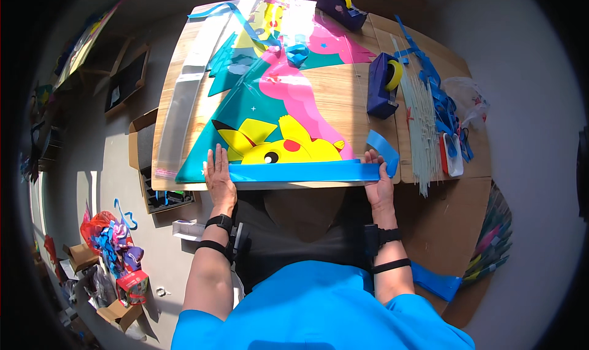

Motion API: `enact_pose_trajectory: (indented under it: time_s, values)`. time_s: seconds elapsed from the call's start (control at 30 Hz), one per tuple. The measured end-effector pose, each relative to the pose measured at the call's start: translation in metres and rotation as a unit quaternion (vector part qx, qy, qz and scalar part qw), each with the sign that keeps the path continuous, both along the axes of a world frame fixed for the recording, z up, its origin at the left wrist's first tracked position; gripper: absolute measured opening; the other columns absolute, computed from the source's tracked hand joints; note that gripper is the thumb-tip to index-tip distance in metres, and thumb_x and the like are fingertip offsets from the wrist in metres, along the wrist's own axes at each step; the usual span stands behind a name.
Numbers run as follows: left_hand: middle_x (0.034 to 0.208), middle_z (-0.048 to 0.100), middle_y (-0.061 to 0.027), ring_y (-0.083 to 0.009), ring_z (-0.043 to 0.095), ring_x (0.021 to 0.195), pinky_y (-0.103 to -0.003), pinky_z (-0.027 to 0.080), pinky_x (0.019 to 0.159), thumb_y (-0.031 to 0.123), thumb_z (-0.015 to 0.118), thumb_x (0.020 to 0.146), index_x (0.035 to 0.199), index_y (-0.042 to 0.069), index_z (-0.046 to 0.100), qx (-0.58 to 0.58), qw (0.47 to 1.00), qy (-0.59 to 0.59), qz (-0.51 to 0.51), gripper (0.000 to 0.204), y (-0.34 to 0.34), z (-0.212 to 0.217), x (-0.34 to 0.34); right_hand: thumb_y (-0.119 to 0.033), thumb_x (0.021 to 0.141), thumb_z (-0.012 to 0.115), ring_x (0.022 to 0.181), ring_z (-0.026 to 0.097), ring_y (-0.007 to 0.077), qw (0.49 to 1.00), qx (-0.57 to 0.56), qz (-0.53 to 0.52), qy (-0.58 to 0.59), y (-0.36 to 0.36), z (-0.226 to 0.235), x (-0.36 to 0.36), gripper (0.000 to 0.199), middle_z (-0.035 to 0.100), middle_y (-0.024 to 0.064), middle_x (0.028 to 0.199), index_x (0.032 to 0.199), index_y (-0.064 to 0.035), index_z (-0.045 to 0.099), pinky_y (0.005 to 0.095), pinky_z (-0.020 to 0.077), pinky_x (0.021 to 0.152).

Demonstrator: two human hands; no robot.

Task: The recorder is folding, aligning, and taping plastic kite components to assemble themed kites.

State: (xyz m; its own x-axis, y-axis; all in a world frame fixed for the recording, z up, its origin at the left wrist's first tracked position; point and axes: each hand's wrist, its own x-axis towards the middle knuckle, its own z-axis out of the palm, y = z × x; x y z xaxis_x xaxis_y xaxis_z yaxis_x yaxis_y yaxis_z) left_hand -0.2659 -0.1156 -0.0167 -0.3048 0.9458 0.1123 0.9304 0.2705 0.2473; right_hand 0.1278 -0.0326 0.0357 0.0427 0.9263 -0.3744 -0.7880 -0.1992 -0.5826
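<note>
While the left hand [218,173] presses flat and open on the near-left corner of the colourful triangular sheet [276,114], the right hand [378,181] pinches the blue strip [307,171] at its right end. The strip already lies along the sheet's near edge; its curled right end remains loose. The wooden tabletop [334,95] also carries two tape dispensers [385,85] and thin white sticks [421,120]. Boxes stand on the floor [116,160] at left.

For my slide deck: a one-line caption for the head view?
Both hands, left hand and right hand, press a blue strip along a colourful kite's edge.
</note>
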Motion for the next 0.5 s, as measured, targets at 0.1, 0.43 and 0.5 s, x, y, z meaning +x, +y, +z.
enact_pose_trajectory:
  time_s: [0.1, 0.43, 0.5]
  values:
    - [0.161, 0.022, 0.0034, -0.0221, 0.016, 0.149, -0.045, 0.012, 0.122, -0.009, 0.044, 0.082, 0.152, 0.015, 0.031, 0.023, 1.0, -0.005, -0.005, 0.075, 0.0, -0.006, -0.002, -0.026, 0.103, 0.046, 0.121, 0.055, 0.0303, 0.997, 0.007, 0.03, -0.07, 0.007, -0.019, 0.019, 0.029, 0.057, 0.0186, 0.126, 0.118, -0.0023, 0.052, 0.0447, 0.044, 0.107]
    - [0.16, 0.024, 0.001, -0.0245, 0.018, 0.149, -0.048, 0.012, 0.121, -0.014, 0.043, 0.073, 0.151, 0.014, 0.032, 0.044, 0.999, -0.003, -0.03, 0.083, 0.0, -0.006, -0.005, -0.007, 0.094, 0.064, 0.103, 0.066, 0.0279, 0.97, 0.009, -0.006, -0.244, 0.033, -0.056, 0.019, 0.024, 0.066, 0.0147, 0.106, 0.114, 0.0013, 0.054, 0.0397, 0.0521, 0.096]
    - [0.16, 0.024, 0.0007, -0.0248, 0.018, 0.149, -0.048, 0.012, 0.121, -0.014, 0.043, 0.073, 0.151, 0.013, 0.032, 0.05, 0.998, -0.004, -0.031, 0.083, -0.001, -0.007, -0.006, -0.004, 0.09, 0.068, 0.1, 0.066, 0.0274, 0.97, -0.005, -0.044, -0.241, 0.031, -0.057, 0.029, 0.028, 0.067, 0.0138, 0.104, 0.114, 0.0006, 0.055, 0.0396, 0.0522, 0.095]
